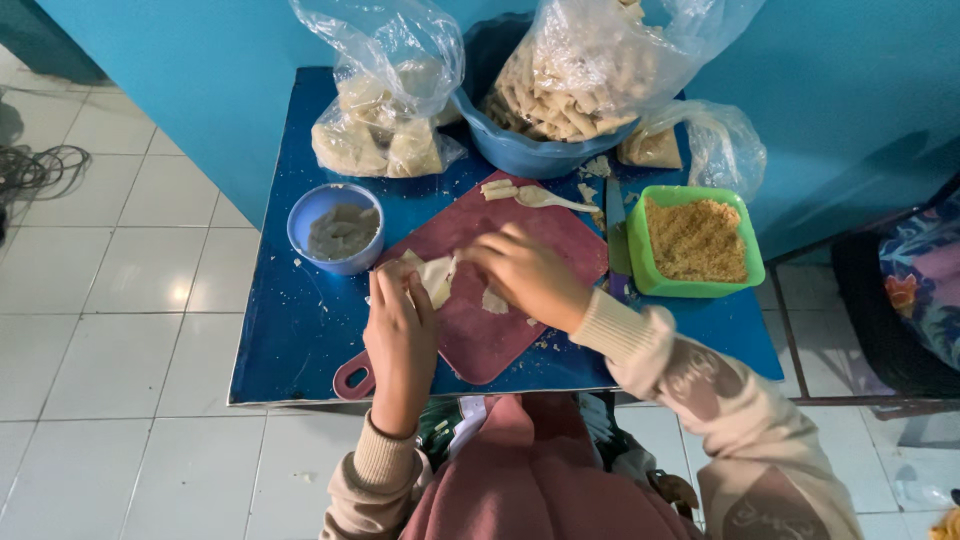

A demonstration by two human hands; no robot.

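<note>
My left hand (398, 325) and my right hand (528, 270) both rest on a dark red cutting board (480, 335) on a small blue table (300, 320). Between them they hold a pale, thin piece of dough wrapper (432, 274), pinched at its edges. Another small pale scrap (494, 300) lies on the board under my right hand. A white spoon (545, 198) with a bit of dough lies at the board's far edge.
A small blue bowl of grey paste (337, 228) stands left of the board. A green tub of crumbs (697, 240) sits to the right, a knife (615, 225) beside it. Behind are plastic bags of pale pieces (385, 130) and a large blue bowl (530, 150) holding a full bag.
</note>
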